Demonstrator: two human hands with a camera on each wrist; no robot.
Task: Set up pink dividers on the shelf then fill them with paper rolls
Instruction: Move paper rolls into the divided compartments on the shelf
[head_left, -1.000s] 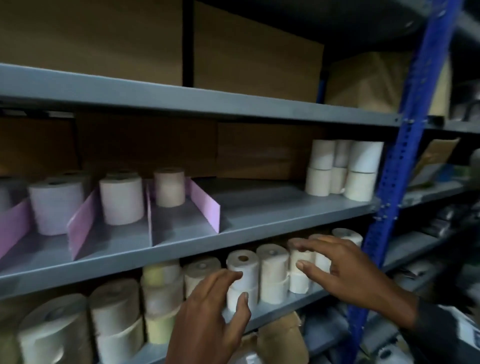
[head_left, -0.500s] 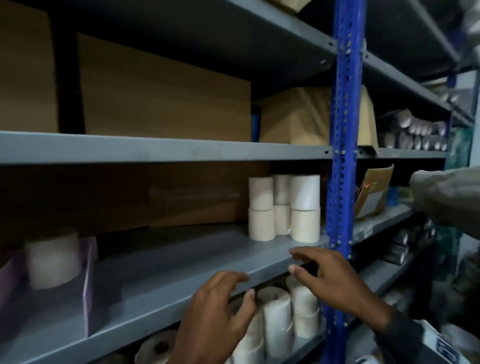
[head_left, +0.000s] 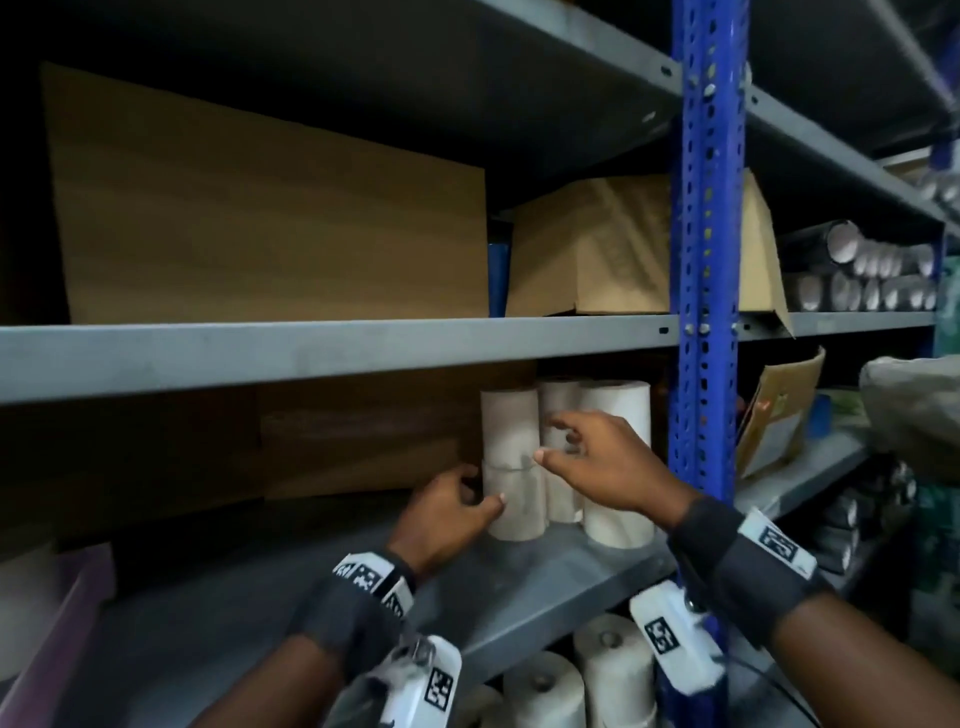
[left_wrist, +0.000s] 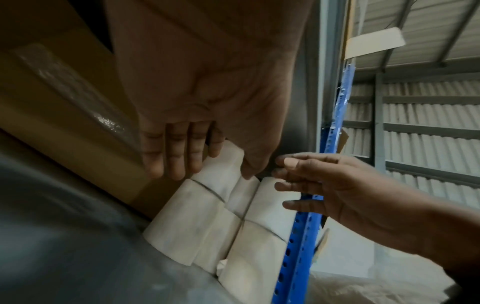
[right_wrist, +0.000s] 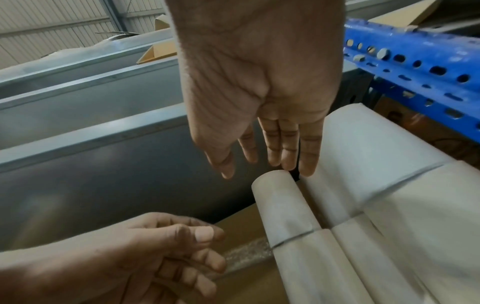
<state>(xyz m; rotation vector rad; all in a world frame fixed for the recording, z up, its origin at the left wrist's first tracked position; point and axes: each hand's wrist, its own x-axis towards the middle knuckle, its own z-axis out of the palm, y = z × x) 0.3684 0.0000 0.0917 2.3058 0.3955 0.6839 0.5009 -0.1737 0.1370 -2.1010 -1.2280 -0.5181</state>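
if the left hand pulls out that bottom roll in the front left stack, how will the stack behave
The top roll would probably tip or drop: it stands on the bottom roll with nothing seen holding it. The rolls look like light, firm paper, so they should slide easily on the smooth grey shelf. Being cylinders, a fallen one would likely roll. The left hand is beside the bottom roll; its grip is unclear.

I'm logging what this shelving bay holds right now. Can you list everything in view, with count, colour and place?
Stacked paper rolls: at least six, off-white, middle shelf beside the post, in two tiers.
Lower paper rolls: several, off-white, shelf below.
Pink divider: one seen, pink, middle shelf, far left.
Cardboard boxes: two, brown, upper shelf.
Upright post: one, blue, right of the stack.
Shelves: grey metal.
Dark tubes: many, upper shelf, far right.
Left hand: fingers curled at the bottom front roll; grasp unclear.
Right hand: fingers spread at the top rolls.
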